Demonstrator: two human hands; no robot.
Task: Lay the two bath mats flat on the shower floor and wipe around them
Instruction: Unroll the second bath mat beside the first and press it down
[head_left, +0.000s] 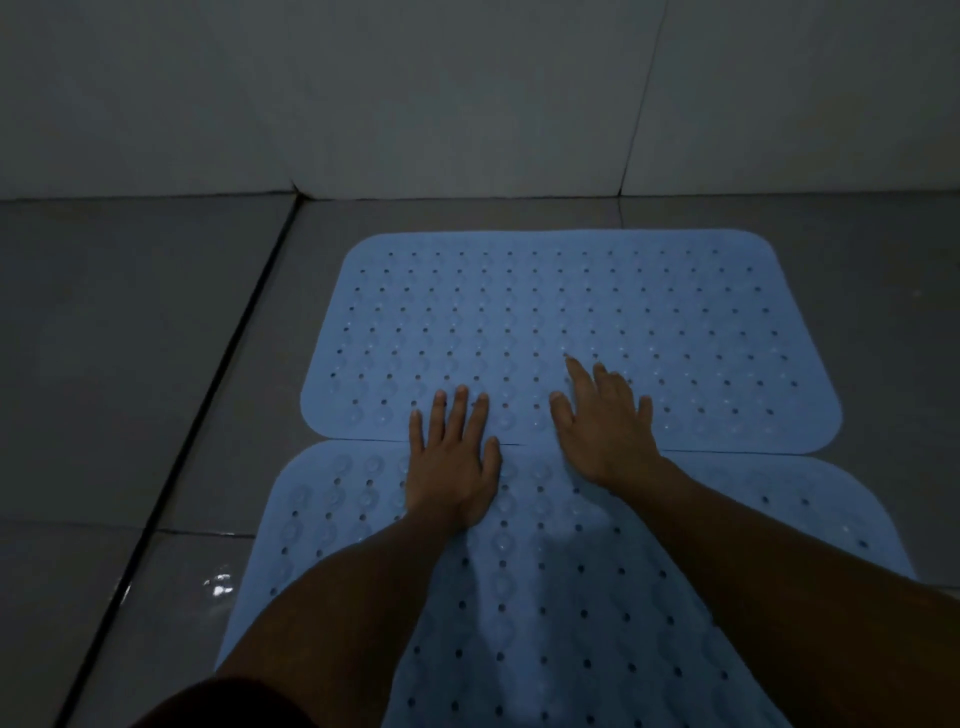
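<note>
Blue perforated far mat (571, 312) lies flat at frame centre on the grey tiled shower floor (130, 338), its near edge touching the near mat (545, 597) at lower centre. Left hand (452, 462) and right hand (602, 426), fingers straight and spread, press flat across the seam, grasping nothing.

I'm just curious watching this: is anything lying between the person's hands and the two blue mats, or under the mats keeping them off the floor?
Nothing visible does. The left hand and right hand press bare and flat across the seam where the far mat meets the near mat. Both mats look flat on the tiled floor, with no lump showing; no cloth is in view.
</note>
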